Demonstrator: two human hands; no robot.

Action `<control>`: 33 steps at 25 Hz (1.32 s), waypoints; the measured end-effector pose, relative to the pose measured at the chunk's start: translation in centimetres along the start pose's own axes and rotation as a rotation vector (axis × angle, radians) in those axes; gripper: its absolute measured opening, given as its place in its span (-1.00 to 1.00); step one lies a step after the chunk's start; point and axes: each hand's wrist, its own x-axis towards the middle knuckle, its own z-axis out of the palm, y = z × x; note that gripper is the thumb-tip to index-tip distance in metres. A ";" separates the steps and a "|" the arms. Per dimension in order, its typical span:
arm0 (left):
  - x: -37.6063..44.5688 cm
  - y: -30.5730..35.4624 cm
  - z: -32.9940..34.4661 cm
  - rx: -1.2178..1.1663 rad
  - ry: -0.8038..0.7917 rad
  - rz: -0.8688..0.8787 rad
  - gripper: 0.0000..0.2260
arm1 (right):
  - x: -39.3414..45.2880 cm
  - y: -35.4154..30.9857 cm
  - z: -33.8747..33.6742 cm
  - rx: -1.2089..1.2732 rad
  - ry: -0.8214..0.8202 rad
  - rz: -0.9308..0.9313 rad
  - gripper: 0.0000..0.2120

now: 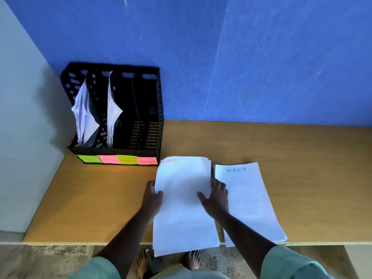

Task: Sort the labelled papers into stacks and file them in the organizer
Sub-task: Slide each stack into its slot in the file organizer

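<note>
Fingers (218, 185) of the right hand (214, 196) and the left hand (154, 195) grip opposite side edges of a stack of white papers (183, 204), thumbs pressed on top, its near end overhanging the wooden counter (96, 198). Just beside it on the right lies a stack headed "ADMIN" (249, 202). At the counter's far left stands the black organizer (120, 109), papers in its two left compartments, coloured sticky labels (117, 159) along its front.

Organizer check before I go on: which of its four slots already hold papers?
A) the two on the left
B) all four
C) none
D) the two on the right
A. White sheets stand only in the two left slots of the black organizer; the two right slots show bare slatted walls. Both hands, left hand and right hand, grip the edges of the stack beside the ADMIN stack.
</note>
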 end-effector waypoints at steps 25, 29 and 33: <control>1.4 5.5 -3.4 -0.007 0.227 0.578 -0.54 | 0.7 -9.6 -3.9 0.565 0.336 -0.084 -0.90; 2.5 2.2 -4.0 -0.160 0.279 0.228 -0.30 | 0.7 -8.9 -3.6 1.140 0.180 0.214 -0.87; 2.5 2.2 -4.2 -0.344 0.019 -0.006 -0.81 | -1.1 -7.5 -1.1 1.335 -0.016 0.299 -0.72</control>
